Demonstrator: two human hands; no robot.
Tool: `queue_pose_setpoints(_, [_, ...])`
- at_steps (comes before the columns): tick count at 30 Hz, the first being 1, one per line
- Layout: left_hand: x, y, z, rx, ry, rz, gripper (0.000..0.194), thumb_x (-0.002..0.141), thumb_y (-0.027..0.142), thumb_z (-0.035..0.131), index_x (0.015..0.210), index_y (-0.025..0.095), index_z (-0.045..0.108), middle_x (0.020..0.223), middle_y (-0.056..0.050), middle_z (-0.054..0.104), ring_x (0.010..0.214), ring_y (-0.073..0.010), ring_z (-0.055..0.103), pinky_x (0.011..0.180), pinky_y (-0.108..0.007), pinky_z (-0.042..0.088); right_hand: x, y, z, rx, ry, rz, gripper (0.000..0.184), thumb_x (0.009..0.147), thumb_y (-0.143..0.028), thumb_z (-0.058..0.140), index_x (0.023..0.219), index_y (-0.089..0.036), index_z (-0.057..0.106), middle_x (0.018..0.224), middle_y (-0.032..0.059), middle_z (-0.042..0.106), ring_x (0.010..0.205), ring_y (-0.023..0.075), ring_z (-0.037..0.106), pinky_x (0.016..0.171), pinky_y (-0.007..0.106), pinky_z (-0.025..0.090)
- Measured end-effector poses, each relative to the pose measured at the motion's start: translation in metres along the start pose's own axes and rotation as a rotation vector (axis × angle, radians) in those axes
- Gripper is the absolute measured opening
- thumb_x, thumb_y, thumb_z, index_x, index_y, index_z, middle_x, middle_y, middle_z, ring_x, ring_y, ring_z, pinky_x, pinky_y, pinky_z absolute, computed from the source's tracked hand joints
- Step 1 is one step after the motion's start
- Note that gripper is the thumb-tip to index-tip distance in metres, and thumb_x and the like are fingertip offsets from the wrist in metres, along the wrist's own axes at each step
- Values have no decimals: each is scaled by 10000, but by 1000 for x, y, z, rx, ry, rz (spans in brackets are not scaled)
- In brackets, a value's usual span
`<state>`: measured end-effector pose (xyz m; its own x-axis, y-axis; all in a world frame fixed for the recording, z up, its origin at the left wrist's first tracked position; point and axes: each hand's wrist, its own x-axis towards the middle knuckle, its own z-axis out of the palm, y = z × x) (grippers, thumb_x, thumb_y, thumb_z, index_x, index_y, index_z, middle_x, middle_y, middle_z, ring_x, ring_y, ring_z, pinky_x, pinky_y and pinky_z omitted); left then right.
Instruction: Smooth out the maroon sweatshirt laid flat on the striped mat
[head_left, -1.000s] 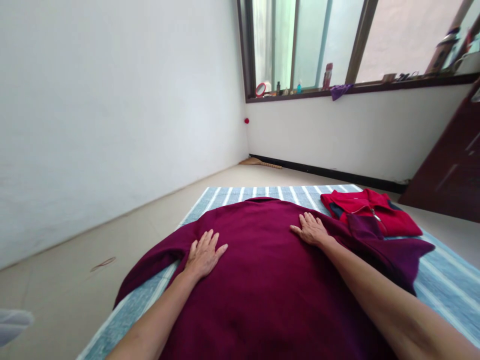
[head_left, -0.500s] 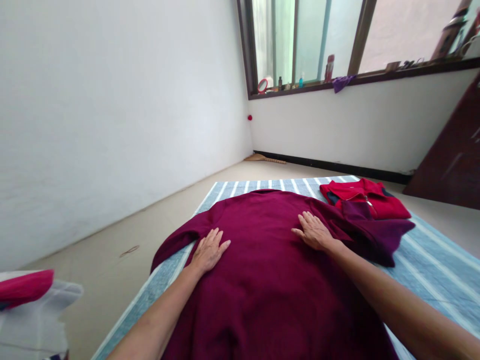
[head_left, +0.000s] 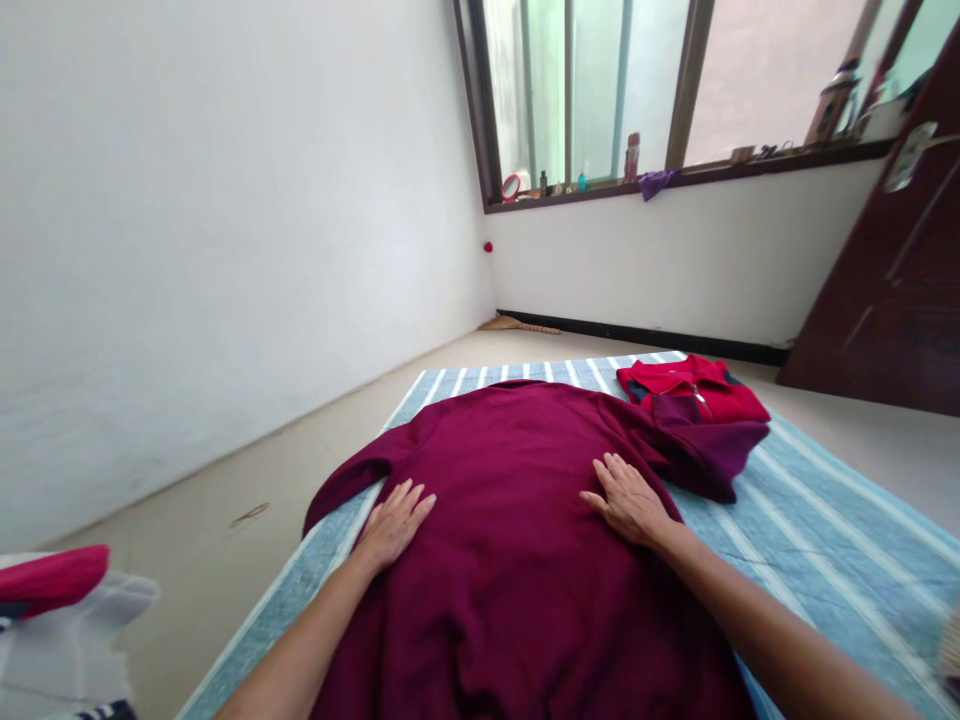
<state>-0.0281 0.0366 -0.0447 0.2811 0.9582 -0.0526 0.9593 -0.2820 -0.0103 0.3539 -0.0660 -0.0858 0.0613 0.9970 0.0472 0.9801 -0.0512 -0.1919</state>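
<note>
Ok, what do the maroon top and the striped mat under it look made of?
The maroon top looks like a soft knit, possibly fleece or a cotton blend: matte, with thick, rounded folds. The exact fibre can't be told. The striped mat looks like woven fabric, maybe cotton: matte, with a mottled blue weave and pale stripes.

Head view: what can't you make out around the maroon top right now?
All in the head view:
Lower part of the maroon top: cut off by the bottom edge.
Red jacket: partly covered by a sleeve.
Windowsill bottles: too small to read.
Bundled cloth: cut off by the lower left corner.
</note>
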Motion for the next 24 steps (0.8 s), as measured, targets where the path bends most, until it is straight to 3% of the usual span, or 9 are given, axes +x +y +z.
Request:
queue_pose_setpoints(4, [-8, -10, 3, -25, 50, -15, 547, 895, 435, 290, 1362, 176, 405, 1474, -88, 313, 1371, -227, 238, 1104, -450, 180, -12, 3, 3, 9, -5, -14, 785, 871, -651, 240, 1387, -74, 372, 1464, 181, 290, 1371, 278, 197, 1099, 381, 177])
queue_pose_setpoints(11, [-11, -23, 6, -32, 111, -21, 458, 892, 305, 305, 1298, 179, 477, 1418, -62, 423, 1324, -163, 339, 1091, -368, 264, -27, 9, 9, 20, 21, -41, 703, 884, -601, 300, 1354, -95, 432, 1450, 170, 322, 1360, 281, 233, 1102, 397, 198])
queue_pose_setpoints(17, [-14, -20, 15, -19, 88, -59, 510, 907, 388, 307, 1349, 154, 410, 1456, -79, 358, 1358, -204, 273, 1099, -436, 226, -40, 12, 17, 67, 99, -79, 645, 898, -563, 309, 1315, -102, 479, 1414, 175, 383, 1334, 290, 295, 1078, 441, 260])
queue_pose_setpoints(24, [-12, -11, 8, -3, 46, -123, 563, 900, 467, 304, 1372, 169, 379, 1472, -81, 325, 1363, -230, 260, 1086, -463, 237, -53, 7, 18, 74, 158, -145, 553, 893, -532, 372, 1244, -148, 559, 1363, 166, 455, 1300, 304, 354, 1047, 469, 317])
